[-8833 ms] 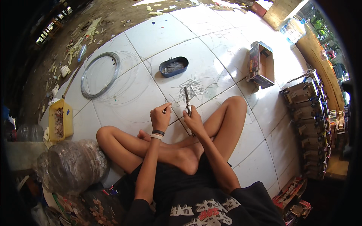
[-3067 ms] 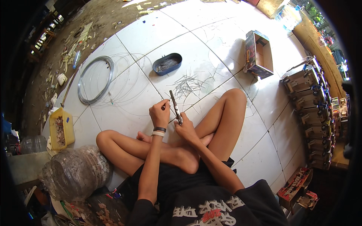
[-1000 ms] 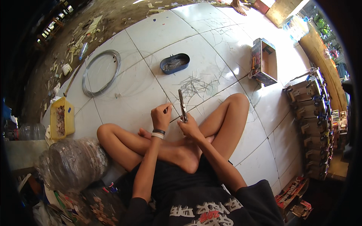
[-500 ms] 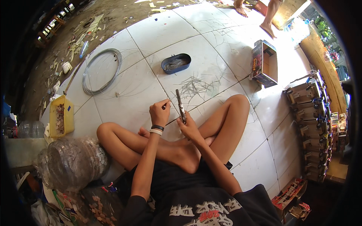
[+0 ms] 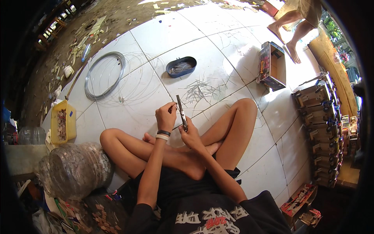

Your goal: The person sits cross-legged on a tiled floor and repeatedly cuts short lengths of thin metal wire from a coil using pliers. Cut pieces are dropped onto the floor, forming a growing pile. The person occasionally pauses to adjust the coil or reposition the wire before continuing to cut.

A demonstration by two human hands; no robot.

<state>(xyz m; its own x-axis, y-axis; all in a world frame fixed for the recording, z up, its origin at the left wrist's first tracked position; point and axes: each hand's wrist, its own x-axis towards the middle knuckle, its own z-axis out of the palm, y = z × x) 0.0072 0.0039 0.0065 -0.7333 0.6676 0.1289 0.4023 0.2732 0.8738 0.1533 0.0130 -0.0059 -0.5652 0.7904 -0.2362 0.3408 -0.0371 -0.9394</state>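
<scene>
My right hand (image 5: 189, 134) is wrapped round a slim, dark, rod-like hand tool (image 5: 181, 113) with a pale patterned band; its exact kind is not clear. The tool points away from me, its tip just right of my left hand (image 5: 166, 116). The left fingers are pinched together, and whatever they hold is too small to make out. Beyond my hands lies a loose pile of short cut wires (image 5: 200, 90) on the white tiles. Behind the pile stands a dark blue oval tin (image 5: 181, 73) holding more wire pieces. A coil of thin wire (image 5: 89, 84) rests at the left, with loose strands spreading from it.
A yellow tub (image 5: 71, 121) and a large clear plastic jug (image 5: 80, 169) stand on my left. At the right are an open printed box (image 5: 266, 64) and a stacked row of small wooden toy vehicles (image 5: 321, 132). Another person's bare feet (image 5: 292, 50) are at the far right.
The tool and my right hand have shifted left, bringing the tip closer to my left hand. My left hand has barely moved. The other person has stepped rightward and nearer.
</scene>
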